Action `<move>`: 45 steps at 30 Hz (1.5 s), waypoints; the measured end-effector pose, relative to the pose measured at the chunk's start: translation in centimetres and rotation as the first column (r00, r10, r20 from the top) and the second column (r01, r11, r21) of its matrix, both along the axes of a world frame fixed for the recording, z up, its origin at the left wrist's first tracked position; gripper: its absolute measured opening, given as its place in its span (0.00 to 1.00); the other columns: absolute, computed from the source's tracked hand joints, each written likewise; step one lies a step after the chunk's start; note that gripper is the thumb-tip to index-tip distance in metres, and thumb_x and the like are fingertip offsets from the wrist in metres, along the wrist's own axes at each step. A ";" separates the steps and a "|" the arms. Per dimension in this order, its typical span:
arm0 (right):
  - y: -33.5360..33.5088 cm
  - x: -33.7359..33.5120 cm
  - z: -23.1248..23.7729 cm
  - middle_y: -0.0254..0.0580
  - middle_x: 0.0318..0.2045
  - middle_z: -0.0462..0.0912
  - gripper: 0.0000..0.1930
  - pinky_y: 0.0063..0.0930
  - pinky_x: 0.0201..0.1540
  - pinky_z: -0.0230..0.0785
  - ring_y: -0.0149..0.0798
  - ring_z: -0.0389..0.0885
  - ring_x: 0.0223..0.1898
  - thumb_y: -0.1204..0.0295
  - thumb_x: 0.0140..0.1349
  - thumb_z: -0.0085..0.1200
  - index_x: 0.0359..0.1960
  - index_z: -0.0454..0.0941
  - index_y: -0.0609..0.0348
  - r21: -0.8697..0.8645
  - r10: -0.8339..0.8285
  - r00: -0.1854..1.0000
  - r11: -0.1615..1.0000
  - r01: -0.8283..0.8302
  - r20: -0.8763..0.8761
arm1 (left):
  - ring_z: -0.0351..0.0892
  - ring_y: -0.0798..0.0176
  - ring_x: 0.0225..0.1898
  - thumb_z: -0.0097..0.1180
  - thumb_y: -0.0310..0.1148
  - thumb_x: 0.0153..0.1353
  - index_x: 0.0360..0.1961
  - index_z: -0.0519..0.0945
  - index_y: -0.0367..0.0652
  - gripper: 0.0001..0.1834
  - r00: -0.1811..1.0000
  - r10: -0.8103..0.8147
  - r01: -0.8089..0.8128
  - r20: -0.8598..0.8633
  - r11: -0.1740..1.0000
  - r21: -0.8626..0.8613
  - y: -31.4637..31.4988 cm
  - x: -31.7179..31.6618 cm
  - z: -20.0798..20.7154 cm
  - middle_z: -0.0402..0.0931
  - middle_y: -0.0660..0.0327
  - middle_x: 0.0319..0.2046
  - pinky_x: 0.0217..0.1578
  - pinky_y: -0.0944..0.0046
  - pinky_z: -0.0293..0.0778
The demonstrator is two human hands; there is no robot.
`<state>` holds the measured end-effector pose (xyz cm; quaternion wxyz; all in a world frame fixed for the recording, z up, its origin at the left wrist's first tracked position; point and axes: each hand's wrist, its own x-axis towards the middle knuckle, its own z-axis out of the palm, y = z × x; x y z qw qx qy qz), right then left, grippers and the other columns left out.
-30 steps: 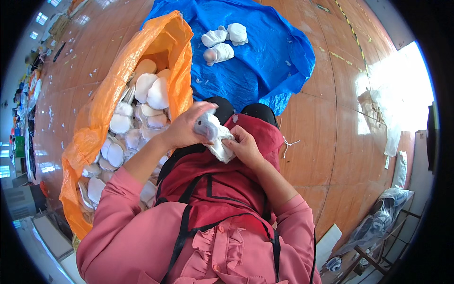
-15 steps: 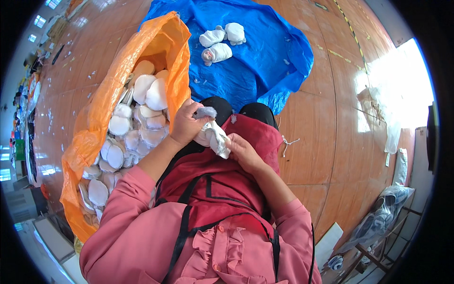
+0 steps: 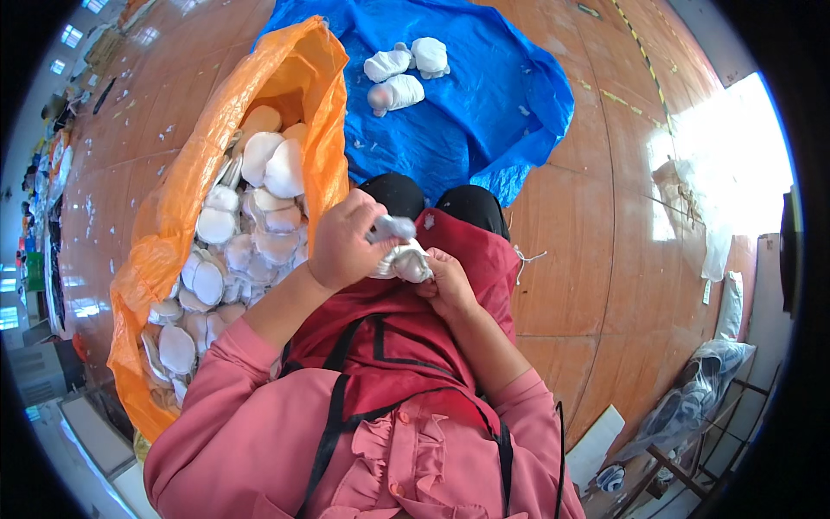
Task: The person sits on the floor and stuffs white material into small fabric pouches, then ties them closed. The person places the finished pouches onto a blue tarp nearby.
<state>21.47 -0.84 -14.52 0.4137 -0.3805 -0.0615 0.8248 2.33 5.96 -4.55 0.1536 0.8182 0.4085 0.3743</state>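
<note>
Over my lap, my left hand (image 3: 346,240) is closed round a small grey fuzzy piece (image 3: 392,228) and the upper part of a bunched white cloth piece (image 3: 406,262). My right hand (image 3: 447,283) pinches the other end of that white cloth between thumb and fingers. Beside my left forearm, an orange woven sack (image 3: 130,290) lies open, filled with many white and beige oval pads (image 3: 218,227). Beyond my knees, three white rolled cloth bundles (image 3: 398,94) lie together on a blue plastic sheet (image 3: 450,143).
A reddish-brown floor (image 3: 562,285) runs along both sides, with lint scraps on it. A clear plastic-wrapped bundle (image 3: 692,394) and a metal frame (image 3: 692,471) stand at the lower right. Cluttered goods (image 3: 54,199) line the far left wall.
My left hand has shifted down and right, rotating over the cloth. The white cloth is more bunched up between my hands, which are closer together. My right hand has moved slightly right.
</note>
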 end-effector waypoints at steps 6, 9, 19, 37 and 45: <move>0.8 -2.6 -0.5 0.33 0.24 0.79 0.05 0.18 0.19 0.62 0.26 0.72 0.19 0.71 0.63 0.57 0.29 0.75 0.53 0.092 0.069 0.984 0.992 -0.085 0.165 | 0.76 0.48 0.30 0.74 0.34 0.43 0.32 0.76 0.41 0.19 0.922 -0.350 0.353 -0.166 0.935 -0.013 -3.2 1.5 5.2 0.73 0.54 0.30 0.29 0.57 0.73; 0.9 -2.3 -1.8 0.32 0.26 0.80 0.03 0.19 0.27 0.69 0.27 0.78 0.25 0.72 0.62 0.58 0.33 0.78 0.55 0.180 0.174 0.931 0.954 -0.240 0.320 | 0.76 0.50 0.28 0.74 0.35 0.45 0.30 0.76 0.41 0.18 0.989 -0.100 0.092 -0.112 0.993 -0.080 -1.8 0.6 4.6 0.72 0.54 0.27 0.29 0.57 0.72; 0.2 -1.2 2.1 0.34 0.38 0.75 0.10 0.19 0.40 0.69 0.28 0.75 0.39 0.87 0.58 0.58 0.38 0.77 0.60 0.806 -0.502 0.780 0.591 -0.004 0.372 | 0.82 0.63 0.31 0.65 0.34 0.60 0.42 0.77 0.33 0.16 0.626 0.717 0.138 0.305 0.284 -0.949 2.5 -4.3 -5.4 0.81 0.55 0.35 0.33 0.64 0.78; 3.4 -4.8 0.1 0.49 0.43 0.78 0.17 0.40 0.49 0.70 0.53 0.76 0.45 0.82 0.49 0.56 0.44 0.77 0.59 0.736 -0.696 0.268 0.556 -0.385 0.666 | 0.80 0.37 0.42 0.58 0.44 0.59 0.37 0.78 0.31 0.21 0.909 0.287 -0.417 -0.303 0.614 -0.670 2.5 -2.1 -4.5 0.80 0.37 0.36 0.43 0.49 0.74; 3.9 -3.7 0.0 0.49 0.37 0.79 0.15 0.44 0.46 0.69 0.55 0.75 0.39 0.81 0.53 0.50 0.44 0.76 0.60 0.532 -0.631 0.106 0.538 -0.655 0.768 | 0.81 0.43 0.36 0.60 0.44 0.59 0.35 0.78 0.32 0.21 0.924 0.331 -0.369 -0.190 0.649 -0.665 2.4 -1.7 -4.6 0.81 0.43 0.31 0.39 0.52 0.74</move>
